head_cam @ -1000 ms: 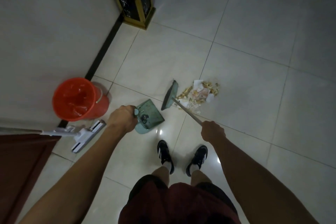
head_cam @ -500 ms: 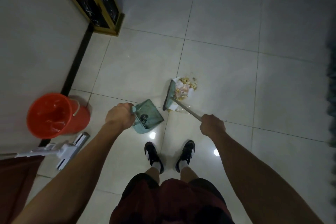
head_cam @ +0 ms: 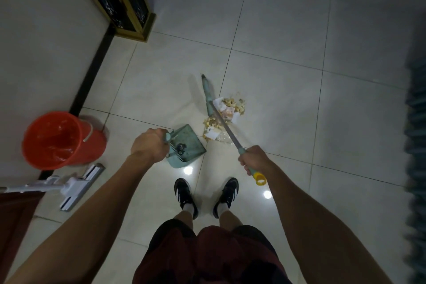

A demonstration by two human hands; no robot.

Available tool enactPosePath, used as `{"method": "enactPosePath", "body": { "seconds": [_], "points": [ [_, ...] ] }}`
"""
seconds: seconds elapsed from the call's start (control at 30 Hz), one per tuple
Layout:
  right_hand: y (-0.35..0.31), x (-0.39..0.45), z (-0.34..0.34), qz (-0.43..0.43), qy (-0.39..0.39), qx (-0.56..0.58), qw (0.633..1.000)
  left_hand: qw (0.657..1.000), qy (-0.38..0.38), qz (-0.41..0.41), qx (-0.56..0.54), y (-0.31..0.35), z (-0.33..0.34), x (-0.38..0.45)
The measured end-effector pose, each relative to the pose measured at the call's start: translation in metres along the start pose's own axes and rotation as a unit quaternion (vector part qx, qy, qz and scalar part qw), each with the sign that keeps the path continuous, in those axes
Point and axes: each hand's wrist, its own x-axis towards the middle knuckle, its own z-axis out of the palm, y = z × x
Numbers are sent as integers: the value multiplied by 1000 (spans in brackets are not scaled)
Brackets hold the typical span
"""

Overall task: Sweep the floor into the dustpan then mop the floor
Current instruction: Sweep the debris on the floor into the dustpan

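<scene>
- So, quick notes on getting this sweep right. My left hand is clenched round the handle of the dustpan, my right hand is fisted on the broom near its yellow end cap.
- Debris pile (paper scraps plus yellowish crumbs) sits on the tiled floor, just to the right of the broom head and just beyond the pan's open lip.
- As it stands, the broom head is on the wrong side: it's between the pile and nothing useful. I'd lift it over to the far side, then pull toward the pan.
- Pan lip should sit flat on the tile, or crumbs will probably slide under it.
- Short, light strokes, I reckon; the paper bits look like they'd scatter.
- Mop and red bucket wait by the wall on my left, so mopping isn't started yet.
</scene>
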Motion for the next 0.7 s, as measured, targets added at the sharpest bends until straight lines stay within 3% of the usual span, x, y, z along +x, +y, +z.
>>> {"method": "enactPosePath", "body": {
  "seconds": [0.2, 0.47, 0.7],
  "points": [
    [13, 16, -6, -24, 63, -76, 995, 1000, 0, -4, -2, 3, 2, -8],
    [-15, 54, -58, -50, 138, -248, 958, 999, -12, -33, -37, 9, 12, -11],
    [-19, 98, -79, -55, 141, -300, 942, 997, -1, -60, -48, 25, 12, 0]
  ]
}}
